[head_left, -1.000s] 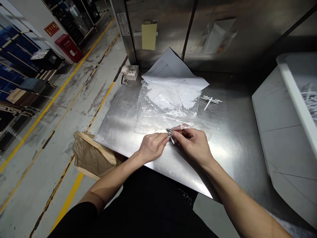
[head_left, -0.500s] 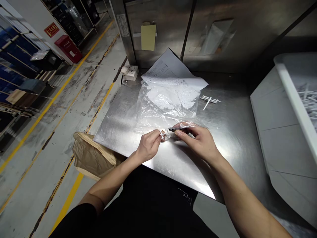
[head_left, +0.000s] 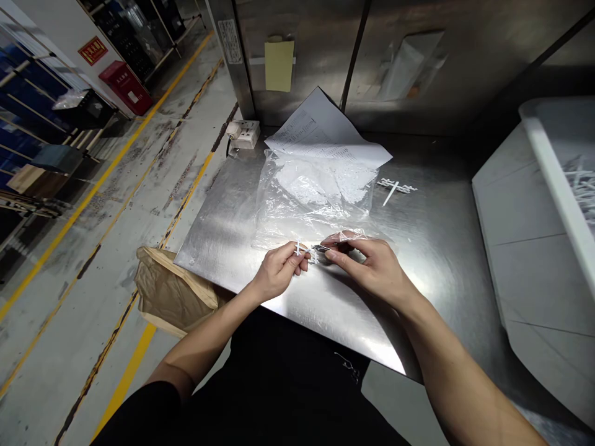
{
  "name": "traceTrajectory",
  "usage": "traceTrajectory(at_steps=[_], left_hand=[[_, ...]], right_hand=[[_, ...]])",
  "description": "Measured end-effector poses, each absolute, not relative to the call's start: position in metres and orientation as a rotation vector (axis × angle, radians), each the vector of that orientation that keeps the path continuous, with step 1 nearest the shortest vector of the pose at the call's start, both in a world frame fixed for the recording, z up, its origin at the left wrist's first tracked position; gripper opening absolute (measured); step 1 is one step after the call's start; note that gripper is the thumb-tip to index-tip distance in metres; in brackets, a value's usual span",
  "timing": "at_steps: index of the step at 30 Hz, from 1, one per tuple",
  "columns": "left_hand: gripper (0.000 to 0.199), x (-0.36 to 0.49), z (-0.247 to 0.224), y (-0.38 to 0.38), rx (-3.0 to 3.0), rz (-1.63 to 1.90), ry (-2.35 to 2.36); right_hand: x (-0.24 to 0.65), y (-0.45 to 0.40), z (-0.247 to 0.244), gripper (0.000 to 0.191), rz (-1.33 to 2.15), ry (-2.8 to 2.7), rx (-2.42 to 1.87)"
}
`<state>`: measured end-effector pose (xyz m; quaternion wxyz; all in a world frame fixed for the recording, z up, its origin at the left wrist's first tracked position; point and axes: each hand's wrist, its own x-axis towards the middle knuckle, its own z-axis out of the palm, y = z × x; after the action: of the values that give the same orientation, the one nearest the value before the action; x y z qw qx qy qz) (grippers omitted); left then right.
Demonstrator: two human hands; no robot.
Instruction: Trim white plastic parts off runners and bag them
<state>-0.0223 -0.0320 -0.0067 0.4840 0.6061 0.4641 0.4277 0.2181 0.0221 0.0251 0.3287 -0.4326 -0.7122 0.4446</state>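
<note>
Pinching a branchy white plastic piece (head_left: 298, 248), left hand (head_left: 276, 271) kinda aimed it lengthwise at the slim metal tool (head_left: 320, 248) right hand (head_left: 372, 266) gripped.

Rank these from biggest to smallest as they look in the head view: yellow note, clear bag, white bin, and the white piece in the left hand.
1. White bin, cut off by the picture's edge
2. Clear bag
3. Yellow note
4. White piece in the left hand, partly hidden
</note>
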Motion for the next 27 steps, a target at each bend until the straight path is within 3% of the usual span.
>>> traceTrajectory(at_steps=[13,27], left_hand=[[0.046,-0.024,-0.009,-0.031,1.413,1.003,1.131],[0.045,-0.015,-0.002,-0.03,1.528,1.01,1.276]], right_hand=[[0.217,0.022,0.024,0.028,1.179,-1.878,-1.123],[0.217,0.023,0.016,0.04,1.237,-1.728,-1.226]])
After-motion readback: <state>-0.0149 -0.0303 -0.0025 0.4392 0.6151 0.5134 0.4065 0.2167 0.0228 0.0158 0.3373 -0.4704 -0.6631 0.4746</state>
